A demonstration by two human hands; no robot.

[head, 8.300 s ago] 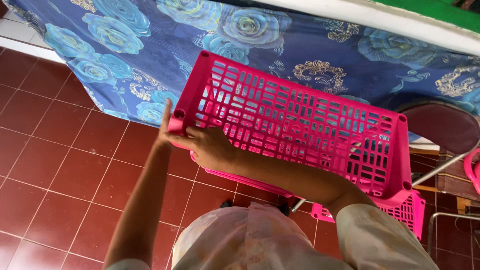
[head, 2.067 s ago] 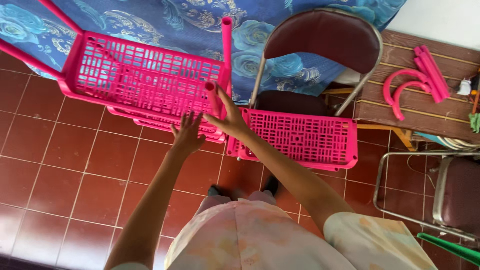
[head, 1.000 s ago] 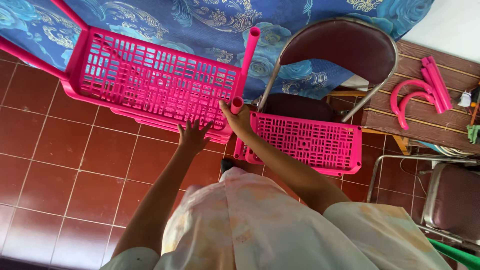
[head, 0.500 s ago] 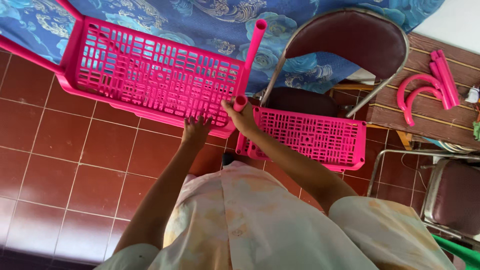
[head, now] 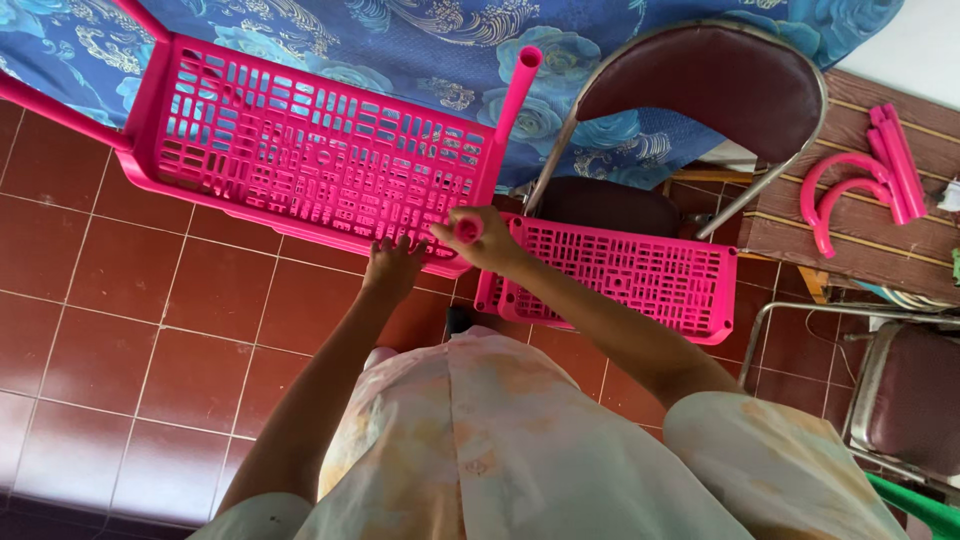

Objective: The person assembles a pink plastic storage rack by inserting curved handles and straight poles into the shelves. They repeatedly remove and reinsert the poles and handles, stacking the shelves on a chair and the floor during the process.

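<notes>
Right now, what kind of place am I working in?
Likely a home room or porch: red tiled floor, floral blue cloth, folding chair. Your hands hold a pink plastic shelf.

Slotted shelf panel [head: 310, 160] left of chair [head: 690, 110], second panel [head: 620, 275] on its seat.

Home room: tiled floor [head: 120, 330], folding chair [head: 700, 100]

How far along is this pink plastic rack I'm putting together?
Looks done: one pink tube stands in a corner of the large pink shelf. In hand: the right hand pinches a tube end at that shelf's near corner, while the left hand steadies its edge. Left: a second shelf lies loose on the chair, and curved pieces wait on the wooden bench.
</notes>
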